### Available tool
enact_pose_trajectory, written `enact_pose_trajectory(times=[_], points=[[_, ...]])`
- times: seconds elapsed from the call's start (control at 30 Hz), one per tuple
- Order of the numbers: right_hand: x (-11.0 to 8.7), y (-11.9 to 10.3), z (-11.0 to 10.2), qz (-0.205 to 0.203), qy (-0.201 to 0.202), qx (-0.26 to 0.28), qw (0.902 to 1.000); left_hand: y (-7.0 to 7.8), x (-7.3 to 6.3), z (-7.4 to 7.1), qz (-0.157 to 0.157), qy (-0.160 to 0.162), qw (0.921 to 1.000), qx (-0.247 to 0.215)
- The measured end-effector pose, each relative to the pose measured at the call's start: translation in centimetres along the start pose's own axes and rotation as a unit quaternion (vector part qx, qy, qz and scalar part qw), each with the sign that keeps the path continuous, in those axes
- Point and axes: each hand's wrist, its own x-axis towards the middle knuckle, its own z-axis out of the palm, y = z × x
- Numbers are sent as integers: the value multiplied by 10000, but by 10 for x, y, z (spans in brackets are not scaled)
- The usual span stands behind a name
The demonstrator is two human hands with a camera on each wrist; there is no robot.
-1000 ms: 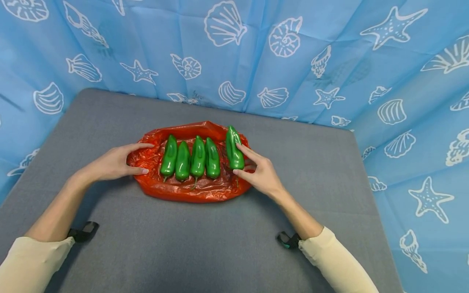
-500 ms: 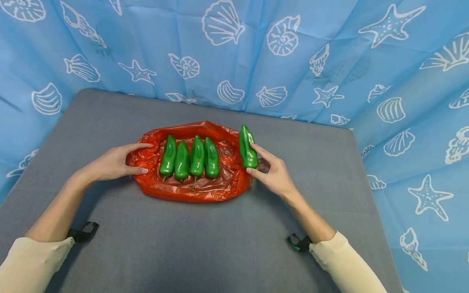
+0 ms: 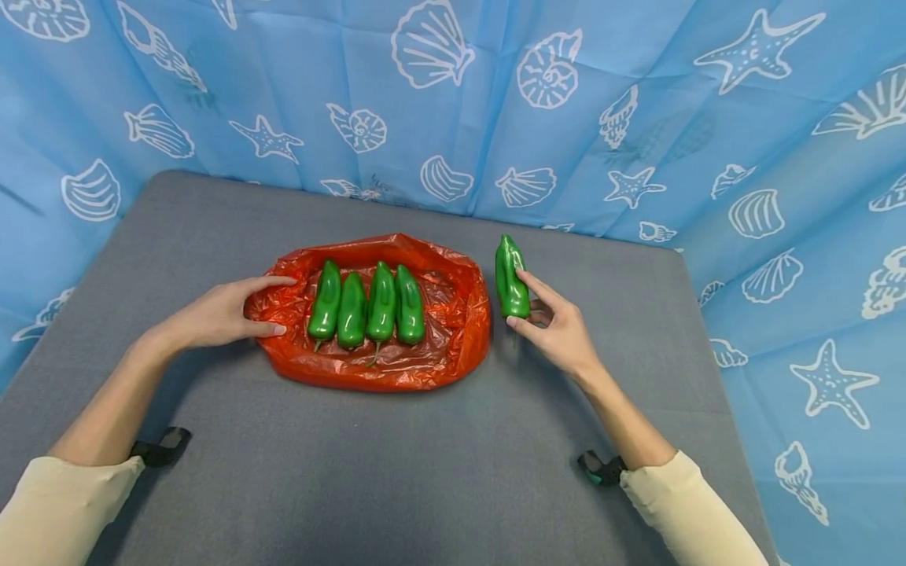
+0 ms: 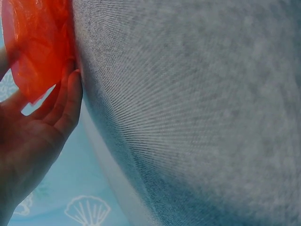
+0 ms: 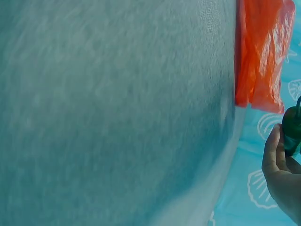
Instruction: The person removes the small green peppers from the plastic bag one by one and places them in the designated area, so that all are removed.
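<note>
A green chili pepper [image 3: 511, 277] is pinched upright between the thumb and fingers of my right hand [image 3: 561, 326], off the right end of a red plastic bag [image 3: 473, 338]. In the right wrist view that hand [image 5: 284, 174] shows beside the pepper's dark stem end [image 5: 292, 123]. My left hand [image 3: 215, 314] holds the bag's left end, thumb near and fingers far. The left wrist view shows those fingers curved around the red plastic [image 4: 40, 52]. Inside the opened bag, several green peppers [image 3: 382, 303] lie side by side, stems towards me.
The grey table [image 3: 396, 472] stretches around the bag on all sides. Behind it and to the right hangs a blue curtain [image 3: 488, 141] with white shell and starfish prints. A black strap [image 3: 161, 448] sits on each wrist.
My right hand has carried its pepper rightward, from above the bag's right end to beyond its edge. The left hand and the other peppers stay in place.
</note>
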Motion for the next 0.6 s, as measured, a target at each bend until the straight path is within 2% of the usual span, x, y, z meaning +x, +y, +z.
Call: enact_pose_trajectory(times=[0.17,0.4,0.6], points=[[1,5,-8,62,54,-94,9999,1,0,-1,-72,-17,10000,-21],[6,11,-17,476,-29,-127,9988,1,0,-1,-105,-35,9999,-4],[9,14,-24,721,116,-307,9969,1,0,0,-125,-51,9999,-21]])
